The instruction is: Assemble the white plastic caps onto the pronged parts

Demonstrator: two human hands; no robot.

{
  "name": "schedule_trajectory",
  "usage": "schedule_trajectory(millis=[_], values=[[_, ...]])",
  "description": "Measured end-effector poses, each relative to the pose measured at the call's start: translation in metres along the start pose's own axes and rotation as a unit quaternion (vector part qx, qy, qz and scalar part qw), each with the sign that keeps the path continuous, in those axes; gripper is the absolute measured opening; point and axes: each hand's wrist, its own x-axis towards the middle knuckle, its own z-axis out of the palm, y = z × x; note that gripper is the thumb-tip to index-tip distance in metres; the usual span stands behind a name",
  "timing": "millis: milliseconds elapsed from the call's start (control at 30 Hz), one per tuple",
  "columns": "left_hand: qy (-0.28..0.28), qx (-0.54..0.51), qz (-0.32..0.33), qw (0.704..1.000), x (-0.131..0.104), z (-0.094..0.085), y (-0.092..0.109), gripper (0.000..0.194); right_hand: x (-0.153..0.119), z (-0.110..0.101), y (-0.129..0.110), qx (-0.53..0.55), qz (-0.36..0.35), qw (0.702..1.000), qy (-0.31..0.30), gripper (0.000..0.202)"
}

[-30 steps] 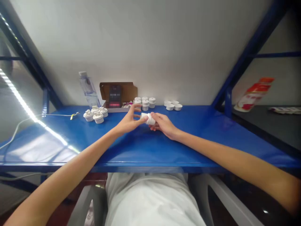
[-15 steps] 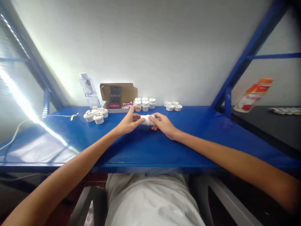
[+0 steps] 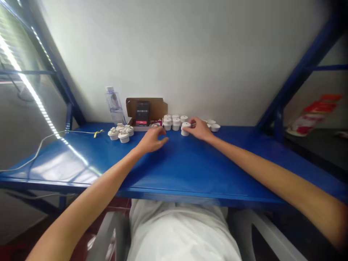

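Note:
My right hand (image 3: 199,128) grips a small white round plastic lidded cup (image 3: 185,129) by its side. The cup stands upright at the front right of a cluster of similar white lidded cups (image 3: 175,124). Over the blue tabletop, my left hand (image 3: 152,140) is empty, with thumb and fingers apart. Partly hidden behind my right hand are several white open cups (image 3: 215,127). To the left sits another group of white cups with knobbly tops (image 3: 124,136).
An open cardboard box (image 3: 157,107) holding a dark phone-like device (image 3: 143,113) stands near the wall. A clear bottle (image 3: 115,107) is left of it. A white cable (image 3: 40,146) crosses the left side of the blue table (image 3: 174,166). An orange-capped bottle (image 3: 312,117) stands far right.
My right hand has carried the white cup forward to the cluster. The left hand has let go of it and opened. The view has shifted slightly.

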Motion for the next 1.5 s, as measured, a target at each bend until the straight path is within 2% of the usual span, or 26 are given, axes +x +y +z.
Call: schedule_trajectory(millis=[133,233,333,433,500,600,700,800,867,933,1033,1100,1167,1200,1267,1333,1400,1500], values=[[0.034,0.150,-0.083,0.985,0.000,-0.033,-0.010,0.027,0.023,0.008,0.009,-0.057,-0.025,0.998,0.002,0.031],[0.033,0.278,-0.194,0.940,-0.004,-0.059,-0.015,0.043,0.026,0.006,0.014,-0.084,-0.028,0.996,-0.015,0.032],[-0.018,0.314,-0.293,0.903,-0.007,-0.075,-0.019,0.056,0.019,-0.004,0.019,-0.150,-0.023,0.988,-0.026,0.041],[-0.070,0.308,-0.333,0.888,-0.007,-0.081,-0.023,0.064,0.007,-0.016,0.025,-0.267,-0.023,0.962,-0.048,0.047],[-0.087,0.310,-0.328,0.888,-0.007,-0.081,-0.024,0.064,0.001,-0.022,0.028,-0.310,-0.011,0.947,-0.079,0.047],[-0.096,0.315,-0.315,0.890,-0.007,-0.078,-0.026,0.055,-0.003,-0.026,0.029,-0.303,0.004,0.947,-0.110,0.047],[-0.088,0.307,-0.296,0.900,-0.006,-0.077,-0.032,0.049,-0.002,-0.028,0.026,-0.296,-0.015,0.950,-0.102,0.049],[-0.074,0.264,-0.262,0.925,-0.005,-0.077,-0.037,0.047,-0.001,-0.028,0.025,-0.325,-0.031,0.942,-0.074,0.045],[-0.069,0.185,-0.238,0.951,-0.003,-0.076,-0.036,0.047,-0.001,-0.029,0.029,-0.333,-0.019,0.940,-0.074,0.043],[-0.076,0.059,-0.207,0.973,-0.002,-0.073,-0.028,0.050,-0.001,-0.028,0.035,-0.305,-0.005,0.949,-0.084,0.041],[-0.101,-0.128,-0.145,0.976,-0.002,-0.065,-0.011,0.055,-0.003,-0.028,0.039,-0.213,-0.023,0.974,-0.078,0.037],[-0.106,-0.186,-0.109,0.971,-0.002,-0.058,-0.002,0.054,-0.006,-0.028,0.035,-0.113,-0.034,0.991,-0.065,0.035],[-0.105,-0.170,-0.105,0.974,-0.002,-0.052,0.002,0.053,-0.010,-0.029,0.024,0.028,-0.005,0.998,-0.058,0.032],[-0.110,-0.147,-0.114,0.976,-0.002,-0.049,0.003,0.053,-0.012,-0.028,0.018,0.108,0.025,0.992,-0.063,0.032],[-0.129,-0.105,-0.133,0.977,-0.002,-0.047,0.001,0.053,-0.018,-0.026,0.007,0.253,0.089,0.959,-0.089,0.031],[-0.147,-0.089,-0.130,0.976,-0.002,-0.044,-0.003,0.051,-0.024,-0.022,0.001,0.329,0.139,0.926,-0.125,0.030],[-0.153,-0.082,-0.109,0.979,-0.001,-0.041,-0.008,0.051,-0.026,-0.018,0.001,0.321,0.164,0.922,-0.138,0.024],[-0.151,-0.072,-0.080,0.983,-0.002,-0.032,-0.014,0.052,-0.027,-0.016,0.006,0.197,0.117,0.967,-0.113,0.013]])
